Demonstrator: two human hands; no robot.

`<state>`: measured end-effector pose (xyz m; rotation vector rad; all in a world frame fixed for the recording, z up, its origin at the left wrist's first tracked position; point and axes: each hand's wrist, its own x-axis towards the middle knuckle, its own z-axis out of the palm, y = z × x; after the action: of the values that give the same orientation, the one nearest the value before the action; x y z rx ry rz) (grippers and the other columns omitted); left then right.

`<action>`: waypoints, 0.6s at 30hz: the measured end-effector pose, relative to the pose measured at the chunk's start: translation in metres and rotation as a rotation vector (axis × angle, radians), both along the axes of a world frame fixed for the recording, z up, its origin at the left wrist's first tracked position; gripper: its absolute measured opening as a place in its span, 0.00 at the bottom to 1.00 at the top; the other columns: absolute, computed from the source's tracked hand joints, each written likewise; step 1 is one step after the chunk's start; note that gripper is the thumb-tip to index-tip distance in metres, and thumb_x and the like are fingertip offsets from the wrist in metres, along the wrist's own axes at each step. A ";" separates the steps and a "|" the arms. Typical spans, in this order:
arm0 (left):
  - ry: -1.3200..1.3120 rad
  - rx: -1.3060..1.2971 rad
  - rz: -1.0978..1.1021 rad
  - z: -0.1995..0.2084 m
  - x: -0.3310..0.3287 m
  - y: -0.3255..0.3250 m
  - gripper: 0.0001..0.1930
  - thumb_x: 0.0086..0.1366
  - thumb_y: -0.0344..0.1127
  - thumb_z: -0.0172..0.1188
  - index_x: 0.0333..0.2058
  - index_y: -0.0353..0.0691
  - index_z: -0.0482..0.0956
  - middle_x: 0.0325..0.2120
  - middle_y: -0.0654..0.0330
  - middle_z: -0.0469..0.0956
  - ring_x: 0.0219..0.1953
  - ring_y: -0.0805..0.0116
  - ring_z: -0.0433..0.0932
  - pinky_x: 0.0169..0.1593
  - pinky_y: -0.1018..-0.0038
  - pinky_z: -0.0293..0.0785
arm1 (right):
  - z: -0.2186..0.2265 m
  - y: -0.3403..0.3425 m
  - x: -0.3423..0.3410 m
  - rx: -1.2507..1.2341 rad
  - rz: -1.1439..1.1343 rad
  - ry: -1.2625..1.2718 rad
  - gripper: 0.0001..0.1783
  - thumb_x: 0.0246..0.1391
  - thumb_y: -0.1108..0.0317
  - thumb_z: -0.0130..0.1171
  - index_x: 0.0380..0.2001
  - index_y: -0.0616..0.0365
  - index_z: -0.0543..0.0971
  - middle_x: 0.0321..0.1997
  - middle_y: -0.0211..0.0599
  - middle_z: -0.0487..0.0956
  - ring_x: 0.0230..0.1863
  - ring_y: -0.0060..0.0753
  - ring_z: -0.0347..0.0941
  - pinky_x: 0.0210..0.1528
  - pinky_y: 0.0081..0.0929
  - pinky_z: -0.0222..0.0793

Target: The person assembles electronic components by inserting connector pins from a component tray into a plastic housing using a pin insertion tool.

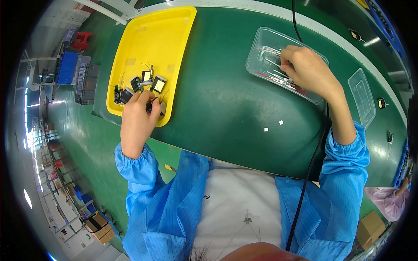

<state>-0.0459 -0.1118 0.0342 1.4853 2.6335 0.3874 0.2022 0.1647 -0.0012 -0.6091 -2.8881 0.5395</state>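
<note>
At the near end of a yellow tray (152,37), my left hand (140,116) has its fingers closed around a small black electronic part (150,105), mostly hidden under them. Several similar black parts (136,83) with thin wires lie beside it, some bearing a pale rectangle such as this part (160,84). Over to the right, my right hand (308,69) reaches into a clear plastic box (254,63) with its fingers curled together. Thin white and red wire-like pieces (272,75) lie in that box. Whatever the right fingertips pinch is hidden.
Two small white squares (273,126) lie on the green table (213,100). A clear lid (362,98) rests right of the box. One black cable (305,191) runs down past my right arm. Grey crates (87,85) stand on the floor at left. Another person's pink sleeve (387,202) shows far right.
</note>
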 end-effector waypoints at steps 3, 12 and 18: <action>-0.047 0.030 0.006 -0.006 -0.014 -0.009 0.07 0.61 0.29 0.57 0.35 0.31 0.77 0.26 0.52 0.78 0.24 0.60 0.77 0.28 0.70 0.71 | 0.009 0.003 0.002 -0.007 0.007 0.015 0.06 0.47 0.73 0.55 0.21 0.66 0.74 0.24 0.50 0.77 0.30 0.51 0.75 0.35 0.40 0.70; -1.061 1.060 0.161 -0.003 -0.022 0.004 0.21 0.69 0.37 0.46 0.53 0.23 0.64 0.42 0.48 0.73 0.36 0.62 0.77 0.38 0.75 0.74 | -0.007 -0.008 -0.005 -0.023 -0.068 0.027 0.07 0.47 0.70 0.59 0.25 0.65 0.77 0.28 0.50 0.78 0.32 0.52 0.75 0.36 0.41 0.71; -1.965 1.100 -0.326 -0.010 0.009 0.056 0.21 0.67 0.37 0.45 0.58 0.40 0.63 0.52 0.45 0.66 0.47 0.46 0.74 0.51 0.60 0.72 | -0.014 -0.010 -0.007 0.064 -0.010 0.051 0.05 0.48 0.74 0.57 0.23 0.65 0.75 0.27 0.46 0.75 0.30 0.52 0.72 0.33 0.41 0.67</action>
<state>-0.0366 -0.0555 0.0246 0.5747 0.5000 1.9537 0.1952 0.1550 -0.0151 -0.5912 -2.8405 0.4533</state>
